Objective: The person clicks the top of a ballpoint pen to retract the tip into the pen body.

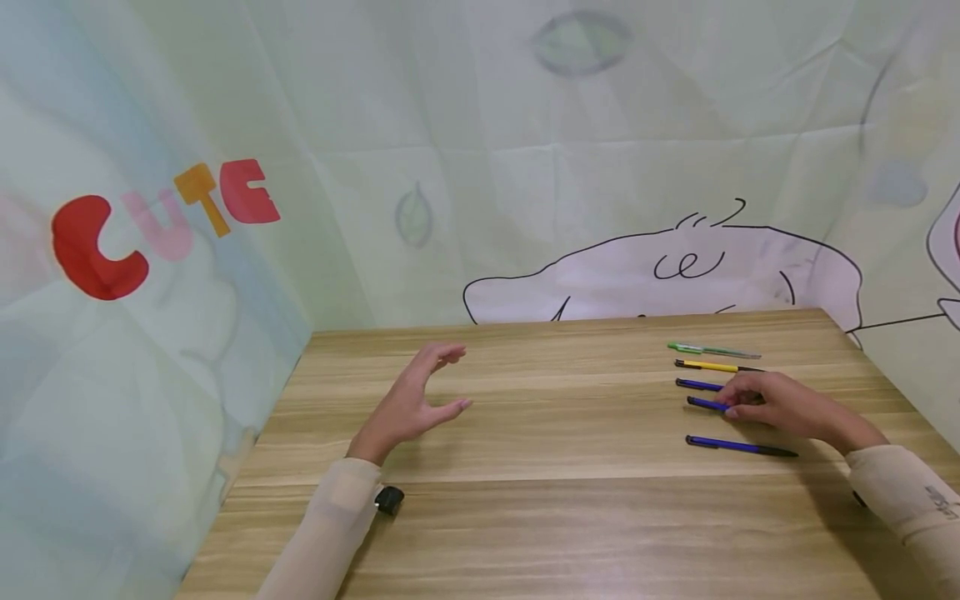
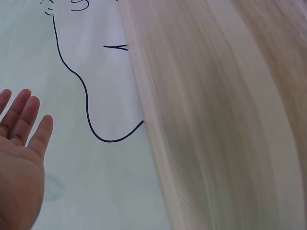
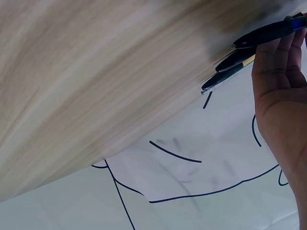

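Pale sleeves [image 1: 322,529] overhang the table [image 1: 562,537], left hand [image 1: 408,406] relaxed, right hand [image 1: 783,404] pinching the middle blue pen [image 1: 705,403].

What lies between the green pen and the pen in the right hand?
A yellow pen and a blue pen lie there, as the head view shows.

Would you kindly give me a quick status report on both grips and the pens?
Right grip pinching a blue pen. Left grip empty, thumb and fingers apart. Close neighbour: a second blue pen, just beyond. No obstruction seen.
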`<action>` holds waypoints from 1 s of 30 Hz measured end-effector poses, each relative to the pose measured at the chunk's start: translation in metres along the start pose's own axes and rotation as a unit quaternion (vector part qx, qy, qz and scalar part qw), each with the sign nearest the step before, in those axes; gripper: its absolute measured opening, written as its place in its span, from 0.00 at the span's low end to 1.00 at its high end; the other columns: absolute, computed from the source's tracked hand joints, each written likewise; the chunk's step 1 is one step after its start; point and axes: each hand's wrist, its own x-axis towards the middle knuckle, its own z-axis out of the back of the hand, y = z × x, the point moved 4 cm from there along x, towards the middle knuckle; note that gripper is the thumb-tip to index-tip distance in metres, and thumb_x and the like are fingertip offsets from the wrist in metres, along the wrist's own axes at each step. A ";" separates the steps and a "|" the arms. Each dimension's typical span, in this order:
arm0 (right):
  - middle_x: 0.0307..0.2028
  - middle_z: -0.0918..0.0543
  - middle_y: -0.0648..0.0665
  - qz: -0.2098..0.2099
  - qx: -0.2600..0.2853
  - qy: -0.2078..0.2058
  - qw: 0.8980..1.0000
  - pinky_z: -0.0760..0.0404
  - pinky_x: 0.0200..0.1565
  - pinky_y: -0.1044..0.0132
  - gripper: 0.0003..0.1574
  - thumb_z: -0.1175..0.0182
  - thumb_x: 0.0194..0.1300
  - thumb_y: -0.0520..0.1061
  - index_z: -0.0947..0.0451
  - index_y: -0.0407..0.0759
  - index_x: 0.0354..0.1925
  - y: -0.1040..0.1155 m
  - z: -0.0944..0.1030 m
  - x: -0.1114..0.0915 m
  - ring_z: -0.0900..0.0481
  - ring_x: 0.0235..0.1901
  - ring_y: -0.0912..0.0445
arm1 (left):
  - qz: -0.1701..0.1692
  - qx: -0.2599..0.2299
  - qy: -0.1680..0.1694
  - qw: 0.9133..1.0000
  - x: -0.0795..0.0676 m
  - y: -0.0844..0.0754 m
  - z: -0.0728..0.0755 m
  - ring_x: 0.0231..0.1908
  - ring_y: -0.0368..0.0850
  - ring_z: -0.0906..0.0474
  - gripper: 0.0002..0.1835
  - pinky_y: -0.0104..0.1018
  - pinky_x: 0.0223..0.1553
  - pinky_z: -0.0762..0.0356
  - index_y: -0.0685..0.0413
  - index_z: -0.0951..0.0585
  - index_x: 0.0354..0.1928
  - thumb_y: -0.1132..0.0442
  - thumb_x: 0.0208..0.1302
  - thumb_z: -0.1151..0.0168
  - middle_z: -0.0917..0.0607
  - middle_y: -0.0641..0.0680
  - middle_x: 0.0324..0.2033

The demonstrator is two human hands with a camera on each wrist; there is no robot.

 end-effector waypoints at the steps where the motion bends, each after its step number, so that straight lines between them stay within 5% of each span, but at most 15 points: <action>1: 0.45 0.16 0.53 -0.003 0.001 0.000 1.000 0.22 0.43 0.70 0.08 0.34 0.69 0.47 0.15 0.51 0.47 0.000 0.000 0.000 0.25 0.42 0.66 | -0.001 0.000 0.000 1.000 0.000 0.000 0.000 0.64 0.51 0.29 0.40 0.51 0.68 0.29 0.56 0.32 0.71 0.59 0.59 0.24 0.26 0.54 0.64; 30: 0.38 0.15 0.51 0.022 0.013 -0.049 0.998 0.20 0.39 0.69 0.10 0.34 0.68 0.41 0.16 0.43 0.48 0.015 0.007 0.006 0.21 0.38 0.65 | -0.026 -0.009 -0.011 1.000 0.017 -0.007 -0.007 0.63 0.51 0.28 0.39 0.51 0.67 0.28 0.54 0.32 0.71 0.60 0.59 0.24 0.24 0.56 0.63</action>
